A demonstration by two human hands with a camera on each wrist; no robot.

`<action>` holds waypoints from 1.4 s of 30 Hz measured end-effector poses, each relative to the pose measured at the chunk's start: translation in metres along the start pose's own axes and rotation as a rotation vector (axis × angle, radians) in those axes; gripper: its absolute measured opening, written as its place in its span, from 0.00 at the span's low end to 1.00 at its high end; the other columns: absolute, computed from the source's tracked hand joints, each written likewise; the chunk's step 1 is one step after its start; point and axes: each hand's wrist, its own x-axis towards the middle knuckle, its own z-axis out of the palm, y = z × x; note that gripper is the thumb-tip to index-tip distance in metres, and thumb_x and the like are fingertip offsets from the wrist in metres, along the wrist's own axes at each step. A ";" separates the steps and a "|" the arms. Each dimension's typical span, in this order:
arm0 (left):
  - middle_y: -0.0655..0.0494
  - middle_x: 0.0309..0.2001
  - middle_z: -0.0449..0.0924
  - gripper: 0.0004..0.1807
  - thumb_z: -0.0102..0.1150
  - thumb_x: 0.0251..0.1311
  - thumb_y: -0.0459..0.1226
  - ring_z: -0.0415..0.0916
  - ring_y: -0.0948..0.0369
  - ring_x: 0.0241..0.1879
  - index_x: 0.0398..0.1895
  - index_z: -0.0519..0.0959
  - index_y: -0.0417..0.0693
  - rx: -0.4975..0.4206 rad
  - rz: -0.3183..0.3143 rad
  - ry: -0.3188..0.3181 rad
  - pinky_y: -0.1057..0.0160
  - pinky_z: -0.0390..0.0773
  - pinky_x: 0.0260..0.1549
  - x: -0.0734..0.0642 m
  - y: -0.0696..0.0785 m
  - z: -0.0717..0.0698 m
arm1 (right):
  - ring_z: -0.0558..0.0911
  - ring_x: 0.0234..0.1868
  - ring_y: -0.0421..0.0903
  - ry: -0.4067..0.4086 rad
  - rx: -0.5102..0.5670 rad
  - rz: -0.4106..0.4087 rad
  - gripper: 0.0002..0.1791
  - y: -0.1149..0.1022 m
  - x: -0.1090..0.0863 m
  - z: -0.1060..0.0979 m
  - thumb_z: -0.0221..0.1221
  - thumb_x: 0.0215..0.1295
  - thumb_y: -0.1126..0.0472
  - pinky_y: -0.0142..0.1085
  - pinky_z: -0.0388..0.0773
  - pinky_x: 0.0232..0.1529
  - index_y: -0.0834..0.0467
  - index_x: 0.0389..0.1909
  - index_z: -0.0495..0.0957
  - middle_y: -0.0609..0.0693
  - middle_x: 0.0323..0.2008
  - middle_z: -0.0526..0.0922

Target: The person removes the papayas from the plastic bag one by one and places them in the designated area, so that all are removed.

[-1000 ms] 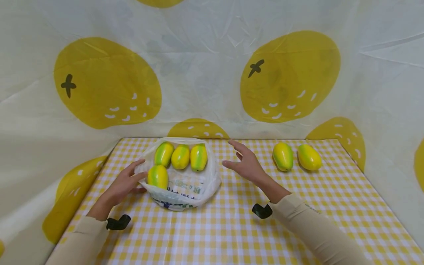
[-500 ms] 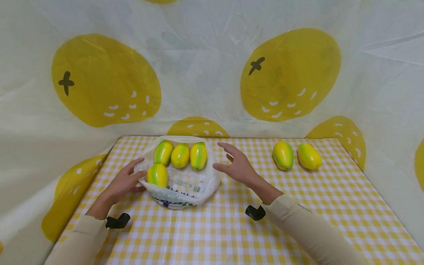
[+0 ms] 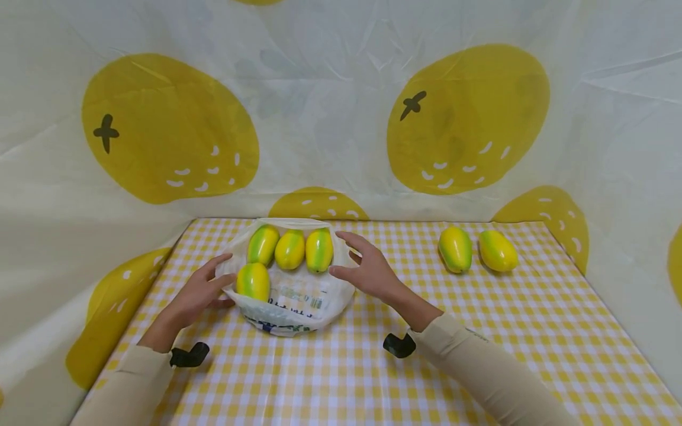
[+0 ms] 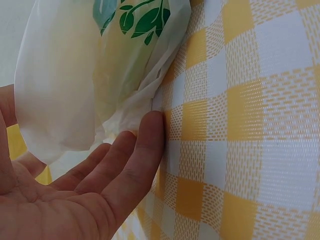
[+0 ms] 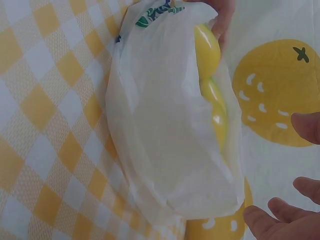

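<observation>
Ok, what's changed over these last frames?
The right hand has moved left to the plastic bag and, in the head view, now overlaps its right rim. I see nothing taken hold of or let go. The left hand stays at the bag's left side; the four bagged fruits and two yellow-green fruits on the checked tablecloth haven't moved.

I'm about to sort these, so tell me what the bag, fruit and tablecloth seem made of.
Bag: thin plastic film, most likely; dull white, creased, and sheer enough to show yellow inside.
Fruit: perhaps glossy moulded plastic; smooth skin with bright highlights, though waxed real fruit isn't ruled out.
Tablecloth: probably vinyl or coated fabric; slight sheen over a finely ribbed check.
</observation>
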 end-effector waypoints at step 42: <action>0.33 0.84 0.36 0.42 0.54 0.79 0.48 0.78 0.56 0.57 0.86 0.44 0.54 -0.015 -0.007 0.006 0.52 0.89 0.49 0.002 -0.001 0.001 | 0.64 0.80 0.57 -0.099 0.154 0.049 0.41 0.002 0.021 0.100 0.69 0.68 0.59 0.51 0.68 0.77 0.55 0.79 0.63 0.53 0.79 0.65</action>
